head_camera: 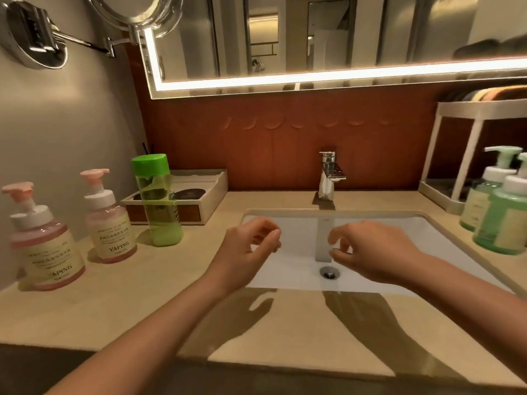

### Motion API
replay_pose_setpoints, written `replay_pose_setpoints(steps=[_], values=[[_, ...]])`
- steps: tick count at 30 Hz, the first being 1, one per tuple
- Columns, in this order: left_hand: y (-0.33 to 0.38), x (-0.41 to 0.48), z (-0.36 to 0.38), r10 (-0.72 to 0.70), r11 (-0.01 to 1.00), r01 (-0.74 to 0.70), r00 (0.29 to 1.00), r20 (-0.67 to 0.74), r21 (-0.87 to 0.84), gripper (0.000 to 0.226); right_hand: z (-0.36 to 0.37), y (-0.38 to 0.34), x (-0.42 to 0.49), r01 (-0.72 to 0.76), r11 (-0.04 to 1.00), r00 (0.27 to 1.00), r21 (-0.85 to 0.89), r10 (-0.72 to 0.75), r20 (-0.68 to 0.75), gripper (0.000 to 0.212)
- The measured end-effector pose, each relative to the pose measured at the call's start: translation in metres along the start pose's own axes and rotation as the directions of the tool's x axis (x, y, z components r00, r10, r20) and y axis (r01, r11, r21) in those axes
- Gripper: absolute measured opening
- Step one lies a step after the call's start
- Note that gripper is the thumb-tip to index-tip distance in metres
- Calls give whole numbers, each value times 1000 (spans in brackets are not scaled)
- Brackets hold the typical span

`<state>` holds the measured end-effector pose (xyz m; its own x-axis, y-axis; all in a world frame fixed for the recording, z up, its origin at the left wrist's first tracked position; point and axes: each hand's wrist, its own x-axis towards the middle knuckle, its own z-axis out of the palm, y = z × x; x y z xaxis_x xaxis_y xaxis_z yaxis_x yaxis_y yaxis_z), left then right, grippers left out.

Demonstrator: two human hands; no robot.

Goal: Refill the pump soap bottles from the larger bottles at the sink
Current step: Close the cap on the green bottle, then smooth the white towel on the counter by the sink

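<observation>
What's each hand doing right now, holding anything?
Left hand: open, fingers loosely curled, holding nothing.
Right hand: open, fingers loosely curled, holding nothing.

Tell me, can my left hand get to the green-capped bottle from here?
Probably yes. The left hand hovers empty over the sink; the green-capped bottle stands upright to its left, nothing between them.

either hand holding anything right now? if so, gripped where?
Nothing held. Left hand and right hand hover over the sink, fingers loosely curled, empty.
</observation>
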<state>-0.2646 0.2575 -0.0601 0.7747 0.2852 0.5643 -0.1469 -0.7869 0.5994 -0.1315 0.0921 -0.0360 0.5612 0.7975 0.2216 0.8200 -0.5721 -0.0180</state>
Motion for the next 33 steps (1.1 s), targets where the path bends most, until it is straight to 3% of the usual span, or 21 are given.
replay_pose_setpoints(steps=[3,8,15,20,24,33], values=[[22,3,13,63,998,-64,989,134,2,9,3,15,-20,-35,999,999,8,35,-1,30],[73,11,72,96,991,-129,876,473,37,18,6,77,-90,-114,993,993,16,114,14,39],[123,16,146,129,986,-167,747,652,-4,27,13,155,-161,-289,957,955,6,288,66,50],[152,20,199,140,984,-177,673,726,-25,37,19,214,-201,-455,888,890,67,450,78,53],[164,21,231,115,987,-163,656,746,-8,43,24,247,-205,-561,825,822,60,548,154,52],[174,21,272,60,986,-157,670,740,62,53,34,290,-195,-526,849,816,-45,519,254,51]])
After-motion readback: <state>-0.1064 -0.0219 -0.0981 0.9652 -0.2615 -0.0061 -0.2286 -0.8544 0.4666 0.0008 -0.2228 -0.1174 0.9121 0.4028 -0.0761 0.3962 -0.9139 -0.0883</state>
